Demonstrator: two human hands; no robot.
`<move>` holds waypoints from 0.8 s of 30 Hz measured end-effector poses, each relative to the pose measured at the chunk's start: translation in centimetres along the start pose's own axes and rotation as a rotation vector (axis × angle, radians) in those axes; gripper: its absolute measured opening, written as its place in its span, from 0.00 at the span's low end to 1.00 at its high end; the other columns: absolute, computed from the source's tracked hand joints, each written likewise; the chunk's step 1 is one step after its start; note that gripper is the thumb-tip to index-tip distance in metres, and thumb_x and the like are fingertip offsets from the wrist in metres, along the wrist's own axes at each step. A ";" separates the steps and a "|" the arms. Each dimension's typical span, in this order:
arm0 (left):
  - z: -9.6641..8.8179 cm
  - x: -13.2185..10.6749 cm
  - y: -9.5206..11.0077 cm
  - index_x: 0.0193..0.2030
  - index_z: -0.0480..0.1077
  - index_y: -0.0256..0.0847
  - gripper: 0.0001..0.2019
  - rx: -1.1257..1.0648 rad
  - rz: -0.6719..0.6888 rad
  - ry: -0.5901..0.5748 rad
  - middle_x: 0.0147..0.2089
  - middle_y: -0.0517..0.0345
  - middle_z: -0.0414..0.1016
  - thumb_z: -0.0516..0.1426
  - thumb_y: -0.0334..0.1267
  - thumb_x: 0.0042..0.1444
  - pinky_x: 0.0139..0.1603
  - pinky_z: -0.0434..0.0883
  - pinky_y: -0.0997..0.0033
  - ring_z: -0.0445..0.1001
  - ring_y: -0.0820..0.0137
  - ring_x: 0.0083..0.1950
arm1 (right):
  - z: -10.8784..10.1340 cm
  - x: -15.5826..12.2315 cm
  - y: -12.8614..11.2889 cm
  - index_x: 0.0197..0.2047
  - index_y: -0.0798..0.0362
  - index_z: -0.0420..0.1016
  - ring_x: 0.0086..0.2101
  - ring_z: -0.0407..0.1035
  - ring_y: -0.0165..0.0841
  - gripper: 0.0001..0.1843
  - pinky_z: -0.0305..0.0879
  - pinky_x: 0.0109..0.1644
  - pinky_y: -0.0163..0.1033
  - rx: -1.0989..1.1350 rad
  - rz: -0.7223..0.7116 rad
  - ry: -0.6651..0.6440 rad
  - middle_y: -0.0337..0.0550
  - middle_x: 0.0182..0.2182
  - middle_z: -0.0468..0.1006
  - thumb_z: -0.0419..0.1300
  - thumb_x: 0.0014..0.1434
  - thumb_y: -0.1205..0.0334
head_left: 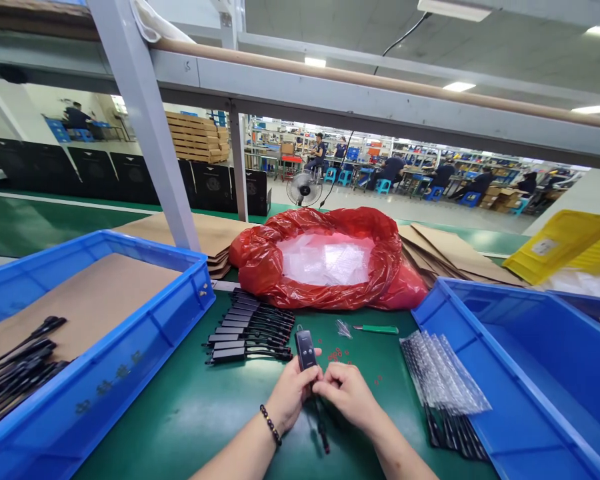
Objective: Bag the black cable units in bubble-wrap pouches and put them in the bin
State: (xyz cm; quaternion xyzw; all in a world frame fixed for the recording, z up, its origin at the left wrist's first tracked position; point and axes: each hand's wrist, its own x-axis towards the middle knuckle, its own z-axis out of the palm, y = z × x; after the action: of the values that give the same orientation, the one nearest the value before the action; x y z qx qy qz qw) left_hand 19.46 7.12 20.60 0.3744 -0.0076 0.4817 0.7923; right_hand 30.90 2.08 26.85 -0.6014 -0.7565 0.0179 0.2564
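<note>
My left hand [291,392] and my right hand [349,395] meet over the green table [180,413], both closed on a small black adapter [306,349] that stands upright between them. Its black cable [321,430] hangs down below my hands toward me. A row of several similar black adapters [247,327] lies just left of my hands. Small red bits [336,355] are scattered on the mat right behind my fingers. A stack of bubble-wrap bags [443,373] over more black cables lies to the right.
A blue bin [130,347] with cardboard liner and black cables sits left; another blue bin [530,380] sits right. A red plastic bag [330,260] of clear pouches lies behind, with a green cutter [377,329], flat cardboard [450,253] and a yellow bin [565,243]. A grey frame post [145,133] rises left. People work far behind.
</note>
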 end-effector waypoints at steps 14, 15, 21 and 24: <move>-0.5 -0.1 0.9 0.45 0.58 0.30 0.23 -0.311 -0.243 -0.128 0.27 0.55 0.62 0.41 0.52 0.59 0.19 0.41 0.80 0.48 0.83 0.17 | -10.4 6.3 8.2 0.39 0.58 0.68 0.40 0.60 0.33 0.12 0.53 0.44 0.37 -0.836 0.237 0.180 0.45 0.39 0.66 0.46 0.58 0.69; -0.5 -0.1 0.9 0.45 0.58 0.30 0.23 -0.310 -0.246 -0.127 0.27 0.55 0.61 0.41 0.52 0.59 0.18 0.40 0.80 0.47 0.83 0.17 | -10.4 6.2 8.0 0.40 0.59 0.67 0.40 0.60 0.31 0.12 0.53 0.45 0.35 -0.831 0.212 0.189 0.44 0.38 0.67 0.44 0.59 0.68; 0.0 -0.3 1.2 0.48 0.56 0.33 0.24 -0.263 -0.246 -0.100 0.26 0.57 0.61 0.37 0.53 0.60 0.18 0.39 0.80 0.46 0.82 0.16 | -10.5 6.2 8.2 0.52 0.58 0.63 0.48 0.57 0.34 0.21 0.48 0.53 0.37 -0.833 0.259 0.153 0.45 0.49 0.62 0.50 0.54 0.71; 0.1 -0.4 1.2 0.48 0.56 0.32 0.23 -0.251 -0.237 -0.085 0.27 0.56 0.61 0.37 0.51 0.60 0.18 0.40 0.80 0.47 0.82 0.16 | -10.7 6.5 9.0 0.49 0.57 0.67 0.47 0.59 0.38 0.19 0.52 0.49 0.41 -0.828 0.326 0.098 0.46 0.47 0.63 0.53 0.51 0.70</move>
State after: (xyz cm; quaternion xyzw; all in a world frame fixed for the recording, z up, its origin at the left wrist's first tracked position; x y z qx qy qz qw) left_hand 18.34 7.09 21.24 0.2909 -0.0568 0.3640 0.8830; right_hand 42.45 7.49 35.51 -0.7649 -0.5820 -0.2749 0.0233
